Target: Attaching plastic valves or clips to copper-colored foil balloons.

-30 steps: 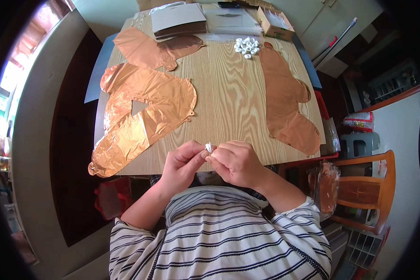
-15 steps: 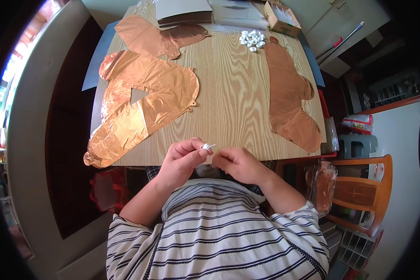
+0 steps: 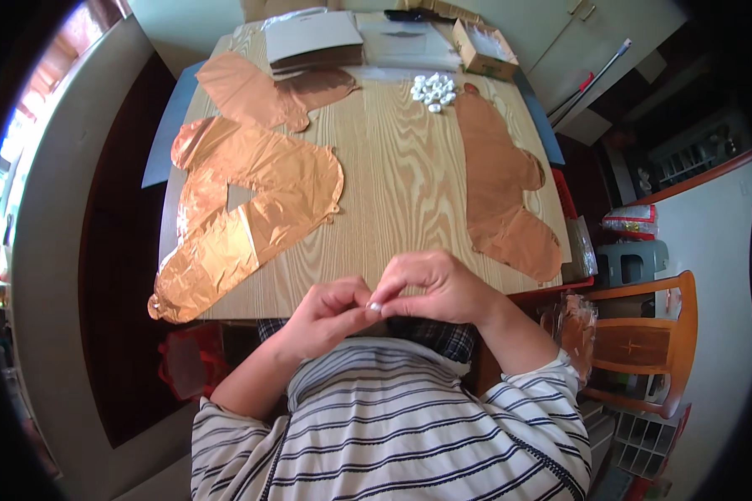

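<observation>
Close to my body, at the table's near edge, both hands meet over a small white roll of ribbon [image 3: 375, 306]. My left hand [image 3: 330, 317] pinches it between thumb and fingers. My right hand [image 3: 433, 284] is closed on it from the other side, fingertips touching the left ones. Fingers hide most of the roll. Left of them lies a shiny copper foil balloon [image 3: 297, 188], flat and shaped like a letter with a hole. Behind it is a duller flat foil balloon [image 3: 238, 88]. Another matte copper balloon [image 3: 501, 184] lies flat along the right side.
A pile of small white rolls [image 3: 433, 90] sits at the table's far right. Behind stand a stack of grey-white card [image 3: 313, 37], clear plastic sleeves [image 3: 405, 46] and an open cardboard box [image 3: 485, 50]. A wooden chair [image 3: 635, 334] stands at my right.
My right hand has come up and left to meet the left hand at the roll. The roll's loose end no longer shows. The whole view has shifted slightly.
</observation>
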Demonstrator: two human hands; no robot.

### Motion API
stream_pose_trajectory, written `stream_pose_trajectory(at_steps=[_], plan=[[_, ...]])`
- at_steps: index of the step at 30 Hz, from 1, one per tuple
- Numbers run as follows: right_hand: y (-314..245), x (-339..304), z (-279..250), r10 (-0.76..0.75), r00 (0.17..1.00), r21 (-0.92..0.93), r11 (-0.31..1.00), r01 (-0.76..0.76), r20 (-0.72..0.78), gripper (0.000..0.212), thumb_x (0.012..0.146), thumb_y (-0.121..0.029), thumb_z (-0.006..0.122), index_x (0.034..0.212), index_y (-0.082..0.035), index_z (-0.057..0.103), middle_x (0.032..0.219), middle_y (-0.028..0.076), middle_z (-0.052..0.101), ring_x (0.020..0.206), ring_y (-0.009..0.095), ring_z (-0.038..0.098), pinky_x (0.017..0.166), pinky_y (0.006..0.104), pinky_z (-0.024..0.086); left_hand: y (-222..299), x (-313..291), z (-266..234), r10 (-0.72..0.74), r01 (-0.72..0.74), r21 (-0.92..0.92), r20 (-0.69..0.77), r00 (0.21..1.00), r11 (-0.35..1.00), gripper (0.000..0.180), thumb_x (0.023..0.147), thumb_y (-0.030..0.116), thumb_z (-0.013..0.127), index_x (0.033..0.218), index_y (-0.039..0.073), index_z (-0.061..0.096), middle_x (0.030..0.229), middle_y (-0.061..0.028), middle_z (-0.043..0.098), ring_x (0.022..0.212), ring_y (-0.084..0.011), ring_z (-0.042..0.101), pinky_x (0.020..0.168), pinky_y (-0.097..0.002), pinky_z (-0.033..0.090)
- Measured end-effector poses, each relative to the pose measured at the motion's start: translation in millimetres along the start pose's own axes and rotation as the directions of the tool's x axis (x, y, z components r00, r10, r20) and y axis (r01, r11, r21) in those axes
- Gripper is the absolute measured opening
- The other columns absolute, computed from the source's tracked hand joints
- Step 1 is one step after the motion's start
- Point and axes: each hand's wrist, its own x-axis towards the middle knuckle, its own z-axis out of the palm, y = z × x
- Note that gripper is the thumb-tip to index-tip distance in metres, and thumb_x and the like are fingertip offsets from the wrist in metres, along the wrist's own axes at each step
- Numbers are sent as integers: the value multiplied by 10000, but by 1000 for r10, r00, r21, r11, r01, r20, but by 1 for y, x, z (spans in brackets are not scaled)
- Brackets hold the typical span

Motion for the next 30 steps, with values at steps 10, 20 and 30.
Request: stream_pose_trajectory(at_steps=[10, 20, 30], plan=[[2, -6, -6, 80, 989, 121, 988, -94, 122, 143, 776, 4, 755, 898, -16, 684, 841, 50, 658, 790, 112, 637, 719, 243, 510, -1, 5, -1, -107, 156, -214, 223, 969, 964, 88, 936, 74, 621, 952, -5, 654, 929, 4, 594, 847, -68, 531, 760, -216, 426], [-2, -3, -21, 227, 965, 172, 954, -247, 130, 125, 805, -71, 753, 897, -19, 686, 851, 23, 657, 814, 85, 623, 756, 241, 509, -5, 24, -8, -150, 201, -236, 216, 965, 951, 78, 912, 64, 650, 907, -12, 669, 925, -25, 635, 837, -93, 568, 766, -230, 457], [-6, -5, -15, -45, 994, -125, 991, 57, 94, 132, 761, 25, 722, 827, -17, 615, 810, 69, 633, 696, 152, 627, 615, 266, 501, -9, 28, -11, -132, 173, -179, 219, 967, 968, 66, 836, 1, 716, 900, -12, 705, 907, -46, 658, 870, -115, 606, 787, -248, 483]])
